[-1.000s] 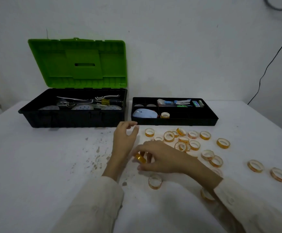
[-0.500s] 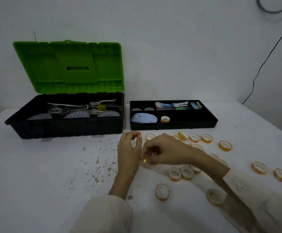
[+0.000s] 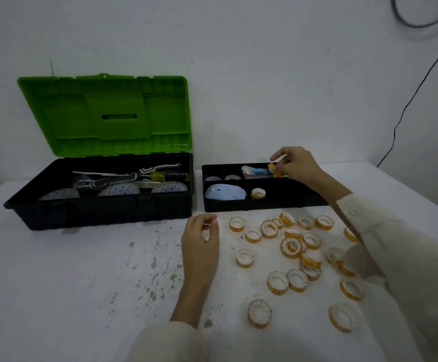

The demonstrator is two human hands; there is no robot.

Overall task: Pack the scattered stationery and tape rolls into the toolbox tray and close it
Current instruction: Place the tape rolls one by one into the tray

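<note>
Over the black toolbox tray (image 3: 225, 206), my right hand (image 3: 295, 164) pinches a small yellow tape roll (image 3: 273, 170) above the tray's back compartments. One tape roll (image 3: 258, 193) lies in the tray's front compartment beside a pale blue mouse (image 3: 225, 192). Blue and green stationery (image 3: 255, 171) fills a back compartment. Several yellow tape rolls (image 3: 292, 247) lie scattered on the white table in front of the tray. My left hand (image 3: 200, 244) rests on the table left of the rolls, fingers curled loosely with nothing in them.
The black toolbox (image 3: 100, 207) with its green lid (image 3: 108, 113) raised stands left of the tray, holding a screwdriver (image 3: 165, 175) and large tape rolls. The white table (image 3: 56, 283) has dirty specks near its middle. A black cable (image 3: 408, 100) hangs on the wall at right.
My right hand lifted a tape roll from the table in front of me and carried it up and right over the tray. My left hand stayed on the table.
</note>
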